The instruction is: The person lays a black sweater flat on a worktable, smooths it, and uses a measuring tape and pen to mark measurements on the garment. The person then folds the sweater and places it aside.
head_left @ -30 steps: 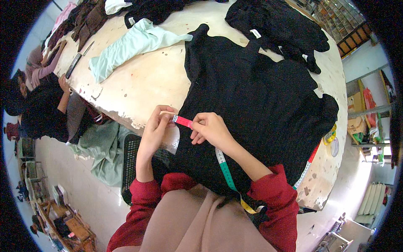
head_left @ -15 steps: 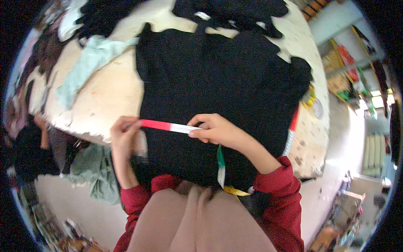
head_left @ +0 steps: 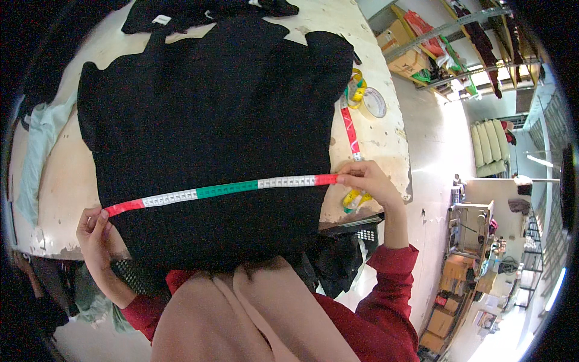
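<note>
A black knit garment [head_left: 211, 120] lies spread flat on the pale table, its lower part toward me. Across its width runs a tape measure [head_left: 228, 189] in red, white and green sections, stretched taut. At the garment's left edge my left hand [head_left: 95, 229] pinches the tape's red end between thumb and fingers. Just past the right edge my right hand [head_left: 366, 178] pinches another red section. More of the same tape, or a second one, runs along the garment's right side; behind my right hand I cannot tell how the pieces join.
A roll of clear adhesive tape [head_left: 374, 102] lies at the table's right, beside a yellow coil of measuring tape [head_left: 357, 88]. Another black garment [head_left: 208, 13] lies at the far side. Pale green cloth [head_left: 45, 157] is on the left. Below the right table edge sits a dark crate [head_left: 365, 235].
My right hand has slid from the garment's middle out past its right edge, drawing the tape across. The view has swung rightward. My left hand still grips the red end.
</note>
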{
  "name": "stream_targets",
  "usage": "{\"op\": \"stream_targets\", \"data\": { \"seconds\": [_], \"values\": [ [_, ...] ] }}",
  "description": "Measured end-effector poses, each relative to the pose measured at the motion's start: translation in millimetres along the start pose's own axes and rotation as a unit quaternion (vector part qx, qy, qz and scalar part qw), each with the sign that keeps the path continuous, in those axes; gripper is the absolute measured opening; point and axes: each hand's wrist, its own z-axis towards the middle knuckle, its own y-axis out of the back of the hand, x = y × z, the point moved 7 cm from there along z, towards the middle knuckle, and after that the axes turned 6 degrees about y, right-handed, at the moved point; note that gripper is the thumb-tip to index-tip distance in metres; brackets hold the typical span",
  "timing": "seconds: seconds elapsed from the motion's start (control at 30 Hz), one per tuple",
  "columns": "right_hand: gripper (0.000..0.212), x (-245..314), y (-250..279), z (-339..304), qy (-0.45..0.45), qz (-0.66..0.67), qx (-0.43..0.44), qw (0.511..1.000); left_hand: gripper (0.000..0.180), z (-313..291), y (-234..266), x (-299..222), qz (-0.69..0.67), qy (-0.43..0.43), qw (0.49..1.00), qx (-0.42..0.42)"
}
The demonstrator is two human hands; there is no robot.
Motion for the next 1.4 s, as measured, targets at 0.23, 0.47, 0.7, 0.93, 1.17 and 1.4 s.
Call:
{"op": "stream_targets", "data": {
  "seconds": [0.23,0.47,0.7,0.93,1.17,1.4],
  "values": [
    [0.017,5.5,-1.8,4.6,0.044,0.071,-0.066,0.994,0.011,2.6,5.3,5.3,0.009,0.012,1.000,-0.002],
    [0.027,9.5,-19.4,1.9,0.021,-0.160,-0.188,0.969,0.011,-2.5,-0.4,-3.7,0.014,-0.009,1.000,-0.004],
    [0.031,18.1,-22.6,6.0,0.015,0.126,-0.106,0.986,0.010,-3.2,-1.1,-2.8,-0.004,-0.021,1.000,-0.002],
    [0.037,2.7,-4.4,12.5,0.036,0.097,-0.113,0.988,0.014,2.5,8.9,-0.7,0.052,-0.012,0.997,-0.048],
    [0.036,-5.3,-4.9,8.5,0.034,0.185,-0.033,0.982,0.017,8.8,13.4,6.7,0.021,0.014,0.999,-0.031],
    [0.033,-3.8,-8.2,9.2,0.051,0.201,0.000,0.978,0.017,12.3,21.4,4.9,0.058,0.007,0.998,-0.028]
  ]
}}
